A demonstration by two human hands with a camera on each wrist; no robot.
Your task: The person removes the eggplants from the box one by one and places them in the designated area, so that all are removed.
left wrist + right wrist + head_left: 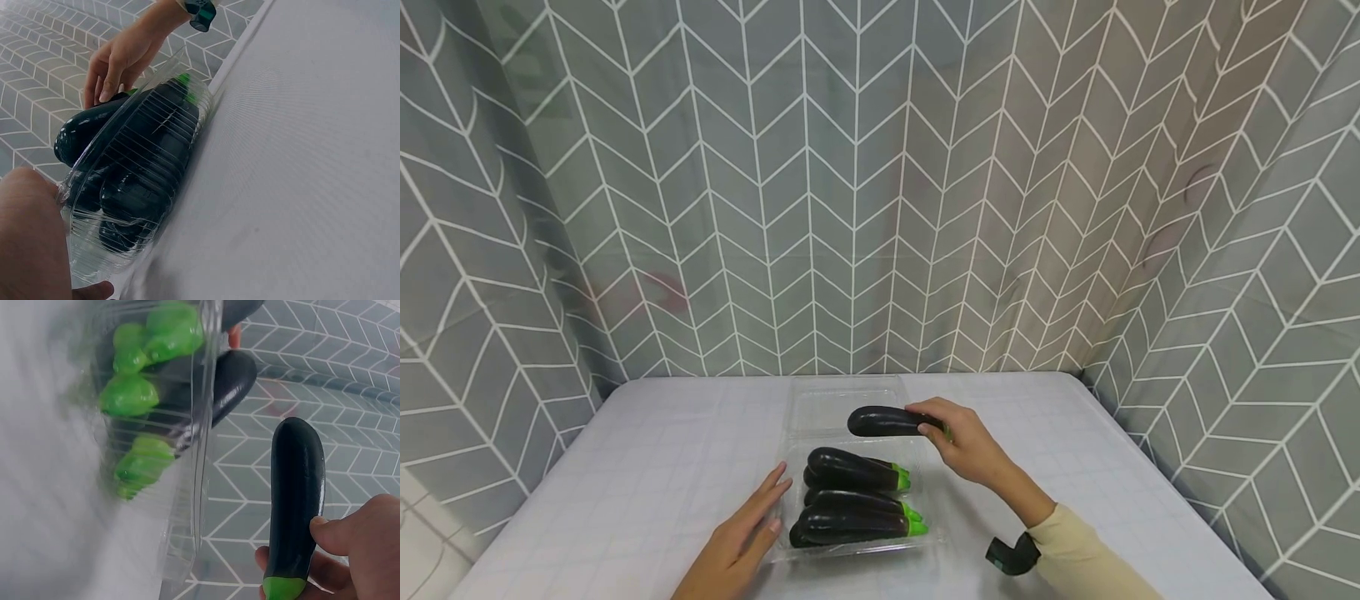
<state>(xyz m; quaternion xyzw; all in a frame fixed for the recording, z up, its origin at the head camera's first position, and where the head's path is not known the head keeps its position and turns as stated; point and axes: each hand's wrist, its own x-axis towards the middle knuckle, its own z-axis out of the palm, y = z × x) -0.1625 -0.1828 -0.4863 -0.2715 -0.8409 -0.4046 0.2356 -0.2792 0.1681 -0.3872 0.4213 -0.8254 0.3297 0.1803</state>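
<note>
My right hand (961, 437) grips a dark eggplant (883, 421) near its green stem end, thumb on one side and fingers on the other. This eggplant lies roughly level above the back part of a clear plastic container (857, 550). Several more eggplants (853, 523) with green caps (172, 331) lie side by side inside the container, caps toward the right. At the container's left side is my left hand (737, 529), its fingers extended and touching or very near the rim. In the left wrist view, part of the left hand (31, 231) shows beside the clear wall.
The container's clear lid (842, 404) lies folded back behind it. A white cloth (662, 467) covers the table. Grey curtains (880, 208) with white chevron lines stand behind and at both sides. A black band with a device (1013, 554) is on the right wrist.
</note>
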